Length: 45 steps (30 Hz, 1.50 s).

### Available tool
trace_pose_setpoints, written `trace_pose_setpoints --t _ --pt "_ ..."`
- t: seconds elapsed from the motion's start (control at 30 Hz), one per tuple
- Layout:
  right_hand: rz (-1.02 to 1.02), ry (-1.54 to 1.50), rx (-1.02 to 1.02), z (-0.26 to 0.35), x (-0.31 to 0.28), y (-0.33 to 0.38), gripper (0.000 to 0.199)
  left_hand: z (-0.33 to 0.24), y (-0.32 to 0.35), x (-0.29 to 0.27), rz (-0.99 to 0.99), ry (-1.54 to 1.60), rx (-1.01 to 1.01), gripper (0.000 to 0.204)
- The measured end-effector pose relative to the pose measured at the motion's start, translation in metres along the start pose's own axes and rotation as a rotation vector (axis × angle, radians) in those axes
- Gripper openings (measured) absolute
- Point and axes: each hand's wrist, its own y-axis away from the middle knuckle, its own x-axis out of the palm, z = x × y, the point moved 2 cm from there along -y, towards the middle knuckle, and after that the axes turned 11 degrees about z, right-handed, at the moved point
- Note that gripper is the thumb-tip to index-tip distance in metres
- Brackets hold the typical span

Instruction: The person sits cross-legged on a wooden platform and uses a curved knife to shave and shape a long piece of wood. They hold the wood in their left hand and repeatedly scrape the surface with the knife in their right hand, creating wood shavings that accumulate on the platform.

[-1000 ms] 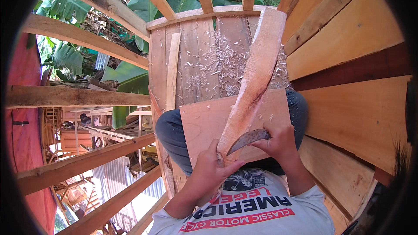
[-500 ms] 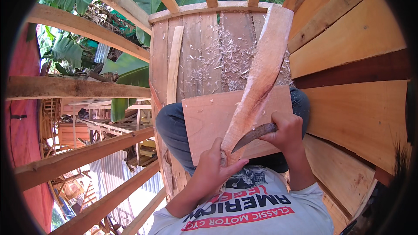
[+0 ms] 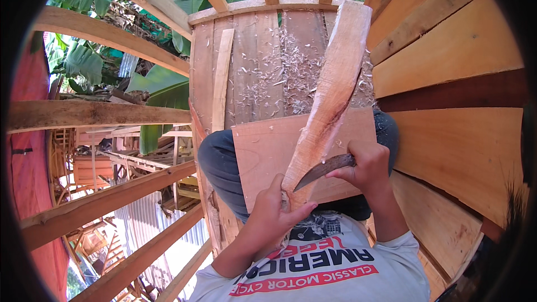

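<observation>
pale wood fills the view: a long carved plank (image 3: 330, 106) slants from the lap up over a shaving-strewn wooden platform (image 3: 263, 67). the left hand (image 3: 277, 212) is clamped around the plank's lower end, the right hand (image 3: 366, 165) closed on a curved knife (image 3: 324, 170), its blade touching the plank. a flat board (image 3: 263, 151) lies across the knees beneath.

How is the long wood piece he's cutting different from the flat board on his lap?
The long piece is narrow, rough and tilted up; the board is wide, smooth and lies flat across the lap. The left hand grips the long piece's lower end, and the knife in the right hand meets it; the board sits underneath, unheld. Both are pale, bare wood.
</observation>
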Motion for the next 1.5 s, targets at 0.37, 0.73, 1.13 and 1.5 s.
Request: trace_pose_setpoints --t 0.37,0.73,1.13,1.5 --pt "-0.115 0.081 -0.067 -0.002 0.000 -0.010 0.067 0.005 0.002 -0.002 0.005 0.011 0.014 0.065" --pt "-0.256 -0.007 0.034 -0.008 0.002 -0.012 0.065 0.019 -0.004 0.004 0.031 0.096 0.161 0.067" --pt "-0.009 -0.102 -0.008 0.008 0.002 -0.002 0.062 0.032 -0.009 -0.007 0.028 0.403 0.073 0.059" --pt "-0.208 -0.010 0.004 -0.001 0.005 -0.011 0.064 0.024 -0.004 0.001 -0.009 0.192 0.162 0.061"
